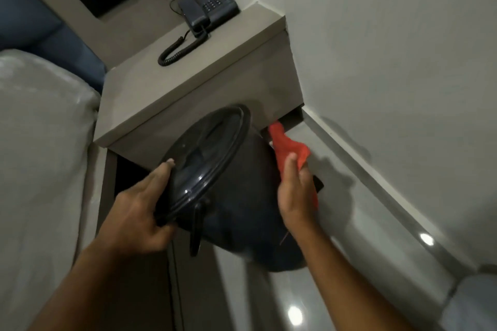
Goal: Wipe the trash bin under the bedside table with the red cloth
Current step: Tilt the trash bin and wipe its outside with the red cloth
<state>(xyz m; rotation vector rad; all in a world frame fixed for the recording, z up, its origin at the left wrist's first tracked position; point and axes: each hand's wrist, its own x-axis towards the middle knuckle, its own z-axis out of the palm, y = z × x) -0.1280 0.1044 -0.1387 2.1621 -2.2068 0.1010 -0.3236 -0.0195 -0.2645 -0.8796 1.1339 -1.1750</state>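
Observation:
A black round trash bin [242, 212] with a glossy lid is lifted and tilted in front of the grey bedside table [166, 88], its lid facing left and up. My left hand [139, 204] grips the lid's rim on the left side. My right hand [295, 188] presses the red cloth [287, 148] against the bin's right side. The cloth's upper end sticks up toward the table's underside. The bin's far side is hidden.
A dark corded telephone [209, 5] sits on the bedside table's top. A white bed [40, 156] fills the left. A white wall [390, 62] with a grey skirting runs along the right, above a glossy grey floor [349, 263].

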